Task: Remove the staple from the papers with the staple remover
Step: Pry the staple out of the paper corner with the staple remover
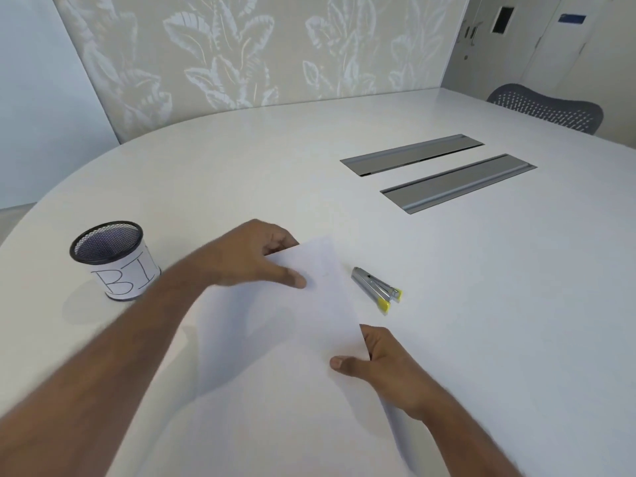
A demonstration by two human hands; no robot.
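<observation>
- A black mesh cup with a paper label stands at the left of the table, well apart from the papers. I think it is a bin for the staple. If the staple flies off the wrong way, it could get lost on the white table.
- The left hand holds the far corner of the papers, with the thumb on top and the fingers curled under. If it lets go too soon, the sheets could slide apart.
- The papers look lifted a bit and bent. The staple is too small to see. A hard pull could tear the corner.
- The right hand pinches the right edge of the papers, thumb on top. It must let go to pick up the tool, and then the papers could flop down.
- The staple remover lies on the table just right of the papers. No hand touches it. A quick grab could knock it away, or its sharp end could poke a finger.
</observation>
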